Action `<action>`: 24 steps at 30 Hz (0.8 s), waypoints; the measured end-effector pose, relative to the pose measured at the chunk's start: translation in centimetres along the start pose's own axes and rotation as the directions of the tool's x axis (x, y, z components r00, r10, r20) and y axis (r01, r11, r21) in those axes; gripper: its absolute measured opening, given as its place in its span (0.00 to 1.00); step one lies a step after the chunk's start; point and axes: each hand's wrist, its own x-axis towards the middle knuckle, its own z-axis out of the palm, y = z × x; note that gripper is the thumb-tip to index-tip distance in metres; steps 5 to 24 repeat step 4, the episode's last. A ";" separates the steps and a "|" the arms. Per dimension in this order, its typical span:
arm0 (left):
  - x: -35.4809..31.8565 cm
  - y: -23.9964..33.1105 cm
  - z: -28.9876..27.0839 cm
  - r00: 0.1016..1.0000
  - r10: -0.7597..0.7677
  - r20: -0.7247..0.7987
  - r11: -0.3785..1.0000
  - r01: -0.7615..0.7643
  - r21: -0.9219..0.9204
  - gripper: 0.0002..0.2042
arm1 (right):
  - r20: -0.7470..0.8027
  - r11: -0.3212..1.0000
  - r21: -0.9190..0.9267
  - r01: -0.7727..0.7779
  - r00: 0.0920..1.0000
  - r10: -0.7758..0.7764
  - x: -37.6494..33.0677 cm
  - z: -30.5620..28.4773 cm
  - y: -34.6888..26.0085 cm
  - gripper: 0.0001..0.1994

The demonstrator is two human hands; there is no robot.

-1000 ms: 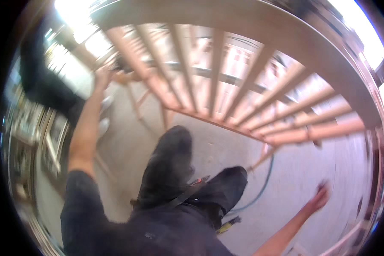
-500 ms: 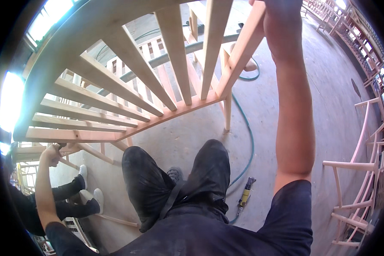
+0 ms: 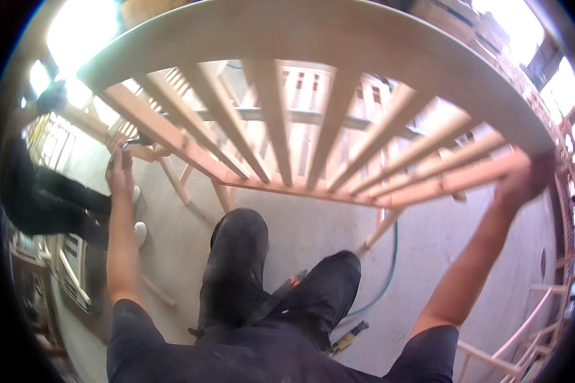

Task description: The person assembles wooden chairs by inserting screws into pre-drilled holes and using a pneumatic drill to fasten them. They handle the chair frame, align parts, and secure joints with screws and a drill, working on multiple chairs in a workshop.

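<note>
The person stands over a curved wooden frame with many slats fanning from its arched top rail down to a lower rail. The right hand closes around the frame's right end, where the arch meets the lower rail, fingers wrapped over the wood. The left hand reaches to the frame's left end; its grip pinches a small dark tool held against the wood there. Dark trousers fill the near middle. On the concrete floor below lie a green hose and a yellow-and-black tool. Another person's legs stand at the far left.
</note>
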 end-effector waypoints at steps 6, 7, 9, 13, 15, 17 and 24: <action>0.2 -1.0 1.6 0.927 0.276 -0.255 0.916 -0.174 0.361 0.24 | 0.195 0.603 0.468 -0.646 0.741 0.642 1.7 1.2 -10.1 0.32; 0.2 -1.0 1.6 0.927 0.276 -0.255 0.916 -0.174 0.361 0.24 | 0.195 0.603 0.468 -0.646 0.741 0.642 1.7 1.2 -10.1 0.32; 0.2 -1.0 1.6 0.927 0.276 -0.255 0.916 -0.174 0.361 0.24 | 0.195 0.603 0.468 -0.646 0.741 0.642 1.7 1.2 -10.1 0.32; 0.2 -1.0 1.6 0.927 0.276 -0.255 0.916 -0.174 0.361 0.24 | 0.195 0.603 0.468 -0.646 0.741 0.642 1.7 1.2 -10.1 0.32; 0.2 -1.0 1.6 0.927 0.276 -0.255 0.916 -0.174 0.361 0.24 | 0.195 0.603 0.468 -0.646 0.741 0.642 1.7 1.2 -10.1 0.32; 0.2 -1.0 1.6 0.927 0.276 -0.255 0.916 -0.174 0.361 0.24 | 0.195 0.603 0.468 -0.646 0.741 0.642 1.7 1.2 -10.1 0.32; 0.2 -1.0 1.6 0.927 0.276 -0.255 0.916 -0.174 0.361 0.24 | 0.195 0.603 0.468 -0.646 0.741 0.642 1.7 1.2 -10.1 0.32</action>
